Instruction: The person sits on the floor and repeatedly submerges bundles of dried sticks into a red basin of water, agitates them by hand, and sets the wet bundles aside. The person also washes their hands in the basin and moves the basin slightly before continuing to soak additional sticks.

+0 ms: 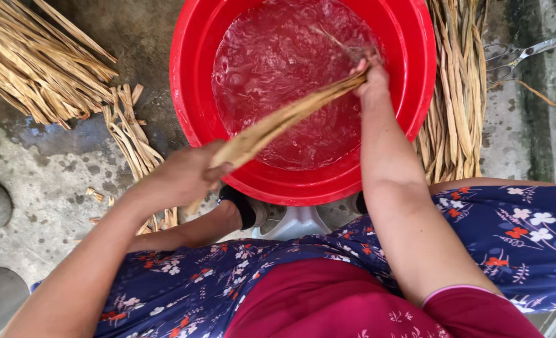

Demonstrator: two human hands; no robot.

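A long, flat bundle of tan dried leaf strips (284, 119) stretches between the person's two hands, slanting across the near half of a round red plastic basin (303, 100) filled with water. The left hand (181, 175) is closed around the bundle's near end, just outside the basin's rim. The right hand (372, 78) is clamped on the far end, over the water, where a few thin strands trail past the fingers. The strips look light, fibrous and bendable, probably slick and softer where wet, and likely to split lengthwise if twisted hard; gripping all strips together near each end, as both hands do, seems the surest hold. Beyond the left hand, more loose dry strips (40, 62) lie heaped on the damp concrete floor (52, 181). Past the right hand, another pile (456, 94) rests beside the basin, with metal scissors (516, 53) further out.
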